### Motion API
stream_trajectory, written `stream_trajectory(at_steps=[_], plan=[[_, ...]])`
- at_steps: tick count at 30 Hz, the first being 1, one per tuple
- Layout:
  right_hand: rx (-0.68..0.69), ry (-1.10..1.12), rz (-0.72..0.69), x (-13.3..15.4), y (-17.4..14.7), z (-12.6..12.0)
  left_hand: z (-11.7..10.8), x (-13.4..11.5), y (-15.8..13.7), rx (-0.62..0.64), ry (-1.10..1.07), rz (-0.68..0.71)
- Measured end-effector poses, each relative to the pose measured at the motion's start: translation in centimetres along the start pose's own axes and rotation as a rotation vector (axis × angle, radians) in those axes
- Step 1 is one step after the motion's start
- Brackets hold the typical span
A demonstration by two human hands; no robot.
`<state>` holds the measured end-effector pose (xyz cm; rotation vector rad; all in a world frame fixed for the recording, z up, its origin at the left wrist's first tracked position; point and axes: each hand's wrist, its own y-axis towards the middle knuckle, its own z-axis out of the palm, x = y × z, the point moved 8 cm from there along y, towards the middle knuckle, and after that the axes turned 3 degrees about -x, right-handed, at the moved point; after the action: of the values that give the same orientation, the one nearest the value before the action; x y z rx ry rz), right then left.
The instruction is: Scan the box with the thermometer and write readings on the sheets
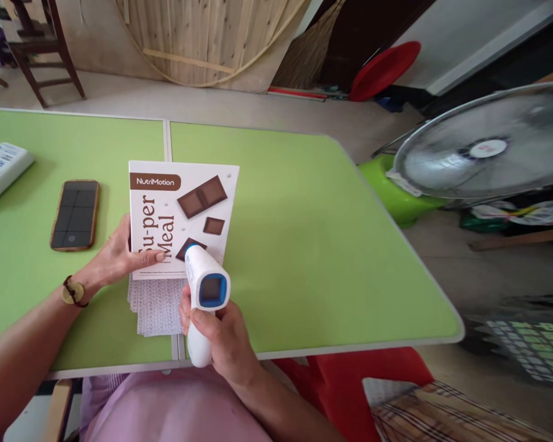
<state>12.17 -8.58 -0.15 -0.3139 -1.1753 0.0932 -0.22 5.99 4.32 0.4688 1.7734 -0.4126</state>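
My left hand point(124, 252) grips the lower left side of a white box point(198, 184) printed "NutriMotion" and "Su-per Meal", its thumb lying across the front. Brown chocolate pieces are pictured on the box. Wrapped around the handle of a white infrared thermometer point(206, 279) is my right hand point(223, 334). The thermometer's blue-framed screen faces me and looks dark; its front end points toward the box's lower part and overlaps it in view. I cannot tell whether they touch. Several patterned paper sheets point(159, 307) lie on the table below the box.
The green folding table point(313, 245) has a seam near the box. Left of my left hand lie a phone point(75, 215) and a white device point(4, 169). Beyond the right edge stands a fan point(483, 147); a red stool point(350, 387) is beneath the near edge.
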Motion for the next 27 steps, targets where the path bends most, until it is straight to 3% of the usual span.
stream_trajectory(at_steps=[8,13,16,19,21,24,27], plan=[[-0.031,0.034,0.074,-0.5,-0.1,0.0,0.2,-0.2,0.0,0.060,0.012,-0.042],[-0.004,0.036,0.012,0.2,-0.2,0.3,-0.3,0.1,-0.1,0.052,0.085,-0.060],[-0.062,-0.047,-0.092,1.8,-0.2,-1.3,-0.4,-0.4,-0.1,0.039,0.126,-0.041],[-0.215,-0.281,-0.374,6.3,0.4,-4.9,-0.3,-0.9,-0.1,0.051,0.125,-0.021],[-0.339,-0.549,-0.510,9.2,1.6,-7.7,-0.1,-0.8,0.0,0.072,0.102,-0.023],[-0.428,-0.917,-0.514,11.0,4.9,-11.1,-0.1,-0.4,0.1,0.072,0.085,-0.031],[-0.472,-1.142,-0.403,10.3,7.8,-13.2,-0.2,0.0,0.2,0.073,0.073,-0.024]])
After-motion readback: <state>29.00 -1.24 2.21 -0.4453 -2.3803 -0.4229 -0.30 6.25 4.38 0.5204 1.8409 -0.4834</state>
